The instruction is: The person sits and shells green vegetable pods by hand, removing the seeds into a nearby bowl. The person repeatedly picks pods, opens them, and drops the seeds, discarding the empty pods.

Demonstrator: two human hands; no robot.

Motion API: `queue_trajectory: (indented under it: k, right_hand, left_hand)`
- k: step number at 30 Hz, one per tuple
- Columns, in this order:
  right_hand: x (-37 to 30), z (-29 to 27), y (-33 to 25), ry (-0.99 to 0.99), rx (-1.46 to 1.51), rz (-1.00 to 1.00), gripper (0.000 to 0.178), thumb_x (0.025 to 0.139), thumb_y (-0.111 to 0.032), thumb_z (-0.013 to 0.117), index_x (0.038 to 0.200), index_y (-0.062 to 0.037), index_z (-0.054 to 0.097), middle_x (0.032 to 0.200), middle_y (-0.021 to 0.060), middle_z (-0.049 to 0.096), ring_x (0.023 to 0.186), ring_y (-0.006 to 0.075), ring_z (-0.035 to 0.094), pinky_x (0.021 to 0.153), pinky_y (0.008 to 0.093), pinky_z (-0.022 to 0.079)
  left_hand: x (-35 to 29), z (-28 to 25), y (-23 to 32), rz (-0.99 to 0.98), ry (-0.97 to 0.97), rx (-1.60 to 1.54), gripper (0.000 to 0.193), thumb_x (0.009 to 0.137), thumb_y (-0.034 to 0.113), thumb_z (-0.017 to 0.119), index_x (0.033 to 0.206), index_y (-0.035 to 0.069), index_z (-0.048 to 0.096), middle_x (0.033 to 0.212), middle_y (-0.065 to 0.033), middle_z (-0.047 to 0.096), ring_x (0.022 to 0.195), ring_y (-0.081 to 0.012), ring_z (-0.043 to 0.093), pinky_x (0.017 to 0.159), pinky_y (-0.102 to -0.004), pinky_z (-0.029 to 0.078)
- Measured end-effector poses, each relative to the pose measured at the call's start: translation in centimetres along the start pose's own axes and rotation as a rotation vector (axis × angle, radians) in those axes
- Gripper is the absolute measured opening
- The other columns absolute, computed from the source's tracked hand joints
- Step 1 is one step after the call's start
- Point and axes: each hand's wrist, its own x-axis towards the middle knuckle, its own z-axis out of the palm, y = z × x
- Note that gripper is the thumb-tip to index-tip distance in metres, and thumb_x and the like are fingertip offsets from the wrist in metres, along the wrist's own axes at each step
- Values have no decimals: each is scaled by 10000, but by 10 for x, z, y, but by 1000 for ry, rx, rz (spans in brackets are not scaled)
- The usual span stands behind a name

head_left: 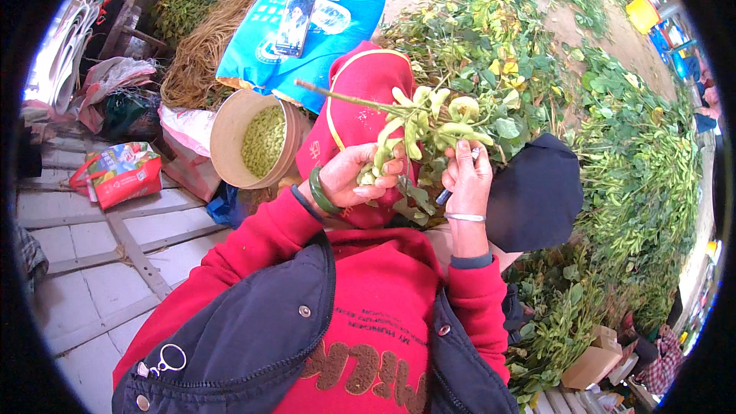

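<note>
A cut bean stalk with a cluster of plump green pods is up in front of my chest, over my lap. My left hand, with a green bangle at its wrist, is closed around several green bean pods under the cluster. On the other side my right hand is closed, fingertips pinching at the pods on the stalk. A slim dark-ended thing shows beside its palm; its kind is unclear. Partly behind the left hand lies a red cloth with yellow trim.
A tan bucket holding shelled green beans stands left of my knees. Beyond it a blue sack carries a phone. Uprooted bean plants heap up ahead and right. A red bag lies on the left; dark fabric is right.
</note>
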Motion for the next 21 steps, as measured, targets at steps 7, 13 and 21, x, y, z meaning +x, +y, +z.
queue_trajectory:
  k: [7, 13, 21]
  right_hand:
    - [5, 2, 12, -2, 24, 59, 92, 881, -126, 547, 949, -90, 497, 725, 31, 556, 436, 20, 312, 361, 171, 252]
    - [3, 3, 15, -4, -91, 60, 110, 892, -146, 536, 966, -78, 491, 707, 16, 534, 434, 15, 306, 357, 168, 242]
    - [4, 2, 18, -23, -76, 81, 127, 896, -151, 530, 992, -77, 492, 705, 12, 522, 433, 14, 304, 356, 172, 228]
  left_hand:
    - [2, -14, -13, 113, 101, 393, 218, 907, 204, 373, 1007, 35, 467, 845, -69, 538, 480, -93, 423, 363, -198, 319]
    - [-1, 2, -9, 94, 23, 483, 202, 910, 233, 430, 980, 50, 481, 842, -68, 531, 462, -73, 397, 370, -188, 274]
    - [0, -3, -18, 116, 162, 566, 165, 866, 80, 439, 1010, 59, 518, 835, -52, 554, 540, -74, 432, 391, -183, 282]
